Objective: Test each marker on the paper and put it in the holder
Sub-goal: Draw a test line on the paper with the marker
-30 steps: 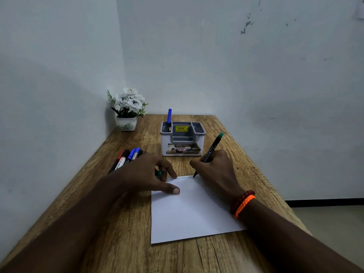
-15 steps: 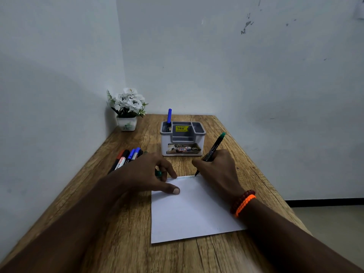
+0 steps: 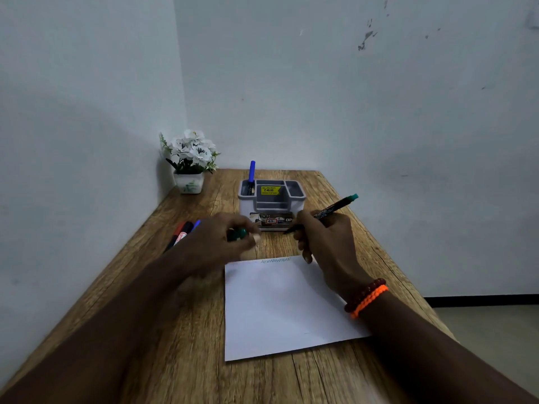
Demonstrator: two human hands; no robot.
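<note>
The person's right hand point(image 3: 326, 243) is curled tight around a green marker point(image 3: 329, 212). The marker has no cap on. Its dark tip sticks out past the fingers toward the left hand, and its green back end points up and away to the right. The tip is lifted above the table, not on the paper.

The left hand point(image 3: 221, 243) is just across from that tip. Its fingers pinch a small green cap point(image 3: 237, 234). The hand looks a bit blurry, so I cannot see exactly how each finger sits. The cap and the marker tip are near each other but not touching.

Below both hands lies the white paper point(image 3: 280, 307), flat on the wooden table point(image 3: 180, 360). Near its far edge, right under the gap between the hands, there is a thin zigzag line point(image 3: 275, 260).

Just behind the two hands stands the grey and white holder point(image 3: 294, 199). A blue marker point(image 3: 252, 172) stands up in its left pocket.

Behind the left hand, a few more markers point(image 3: 182, 233) lie on the table, red, black and blue.

Far back in the corner sits a little pot of white flowers point(image 3: 191, 158). The right wrist wears red and orange bracelets point(image 3: 366, 297).
</note>
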